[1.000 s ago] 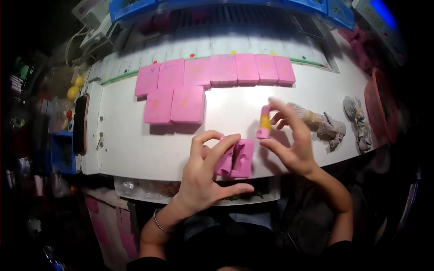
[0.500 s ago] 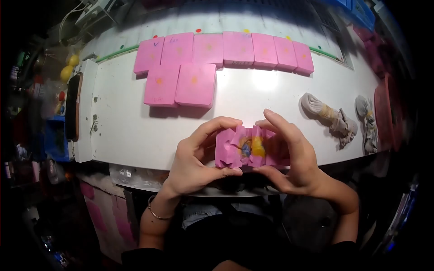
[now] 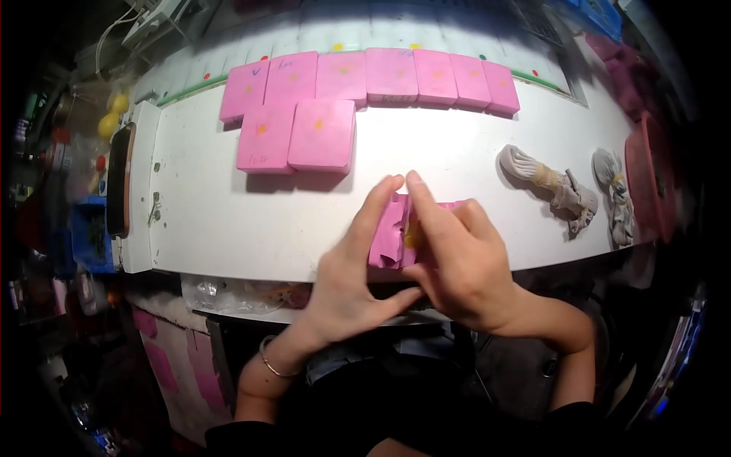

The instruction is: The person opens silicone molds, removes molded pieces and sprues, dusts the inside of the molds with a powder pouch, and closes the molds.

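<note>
A pink rubber mould [image 3: 386, 242] with jagged cut faces is above the front part of the white table. Between its halves shows a bit of a yellow piece [image 3: 410, 239], mostly covered by fingers. My right hand [image 3: 466, 266] wraps round the mould's right part, its index finger stretched up past the top edge and its thumb at the lower edge. Around the left side, my left hand [image 3: 346, 282] has its index finger straight along the mould and its thumb extended below, off the mould. The left hand's other fingers are hidden.
Several pink blocks [image 3: 321, 137] with coloured dots and pen marks stand at the back of the white table [image 3: 205, 221]. Bundled whitish cloths [image 3: 550, 179] lie at right, beside a red basin [image 3: 647, 175]. A phone [image 3: 119, 179] rests at the left edge.
The mould was spread wide between both hands, showing yellow and blue inside. Now its gap is narrower, the right hand covers more of it, and the left thumb has come off.
</note>
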A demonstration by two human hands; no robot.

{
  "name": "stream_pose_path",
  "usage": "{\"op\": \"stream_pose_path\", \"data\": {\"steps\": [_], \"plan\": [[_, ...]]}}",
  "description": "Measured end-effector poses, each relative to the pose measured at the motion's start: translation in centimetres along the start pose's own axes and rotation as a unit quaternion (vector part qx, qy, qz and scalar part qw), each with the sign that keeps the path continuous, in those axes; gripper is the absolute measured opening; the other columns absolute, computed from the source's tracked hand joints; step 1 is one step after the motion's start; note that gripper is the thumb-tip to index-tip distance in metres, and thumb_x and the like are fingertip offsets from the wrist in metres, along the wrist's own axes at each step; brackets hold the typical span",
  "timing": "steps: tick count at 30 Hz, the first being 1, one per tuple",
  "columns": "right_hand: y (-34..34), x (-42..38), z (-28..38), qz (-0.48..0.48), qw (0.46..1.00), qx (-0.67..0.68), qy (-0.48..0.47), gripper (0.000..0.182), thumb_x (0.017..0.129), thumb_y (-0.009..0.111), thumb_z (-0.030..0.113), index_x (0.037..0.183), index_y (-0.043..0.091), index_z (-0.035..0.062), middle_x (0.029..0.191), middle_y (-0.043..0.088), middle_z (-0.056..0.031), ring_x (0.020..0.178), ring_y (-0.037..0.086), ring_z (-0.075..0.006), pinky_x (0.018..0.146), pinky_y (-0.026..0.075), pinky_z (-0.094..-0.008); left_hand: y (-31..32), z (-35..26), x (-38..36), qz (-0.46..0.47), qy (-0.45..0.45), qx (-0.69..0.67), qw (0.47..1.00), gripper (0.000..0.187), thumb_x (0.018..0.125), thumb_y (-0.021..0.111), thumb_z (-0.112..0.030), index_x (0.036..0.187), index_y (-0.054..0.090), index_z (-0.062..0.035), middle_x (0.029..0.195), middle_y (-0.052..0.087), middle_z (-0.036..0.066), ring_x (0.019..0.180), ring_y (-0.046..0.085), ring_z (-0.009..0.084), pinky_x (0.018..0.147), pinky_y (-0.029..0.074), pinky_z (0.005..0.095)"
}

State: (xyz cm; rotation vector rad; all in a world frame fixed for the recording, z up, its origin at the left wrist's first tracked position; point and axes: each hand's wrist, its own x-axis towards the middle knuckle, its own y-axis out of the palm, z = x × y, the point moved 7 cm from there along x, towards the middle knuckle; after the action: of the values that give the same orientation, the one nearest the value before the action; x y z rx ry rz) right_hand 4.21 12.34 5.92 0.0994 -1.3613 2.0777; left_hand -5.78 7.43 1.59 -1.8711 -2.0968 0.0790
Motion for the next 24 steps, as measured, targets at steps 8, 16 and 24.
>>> {"op": "stream_pose_path", "data": {"steps": [8, 16, 24], "plan": [[1.0, 0.3, 1.5, 0.035, 0.977, -0.206, 0.043, 0.065, 0.069, 0.064, 0.006, 0.129, 0.045, -0.0097, 0.124, 0.05, -0.0245, 0.095, 0.052, -0.0314, 0.078, 0.044, -0.0351, 1.6, 0.2, -0.9, -0.217, 0.095, 0.235, 0.943, 0.066, 0.075, 0.074, -0.017, 0.129, 0.043, 0.0076, 0.12, 0.056, 0.022, 0.091, 0.064, 0.0367, 0.078, 0.053, 0.0394], [-1.5, 0.6, -1.4, 0.076, 0.99, 0.116, 0.037, 0.069, 0.065, 0.075, 0.003, 0.128, 0.047, 0.0033, 0.121, 0.049, -0.016, 0.111, 0.05, -0.0336, 0.088, 0.043, -0.0391, -2.5, 1.3, 1.2, -0.018, -0.02, 0.028, 0.999, 0.052, 0.069, 0.071, -0.001, 0.118, 0.056, -0.001, 0.102, 0.063, 0.015, 0.094, 0.063, 0.0246, 0.084, 0.049, 0.0311], [-1.5, 1.4, -2.2, 0.034, 0.982, 0.184, 0.026, 0.043, 0.068, 0.07, -0.002, 0.107, 0.053, 0.0029, 0.093, 0.057, -0.0139, 0.088, 0.057, -0.0328, 0.074, 0.047, -0.0383, -2.7, 1.6, 1.3, -0.005, -0.049, -0.094, 0.994, 0.048, 0.07, 0.076, -0.003, 0.116, 0.06, 0.0009, 0.104, 0.066, 0.011, 0.097, 0.063, 0.0166, 0.088, 0.049, 0.0285]]}}
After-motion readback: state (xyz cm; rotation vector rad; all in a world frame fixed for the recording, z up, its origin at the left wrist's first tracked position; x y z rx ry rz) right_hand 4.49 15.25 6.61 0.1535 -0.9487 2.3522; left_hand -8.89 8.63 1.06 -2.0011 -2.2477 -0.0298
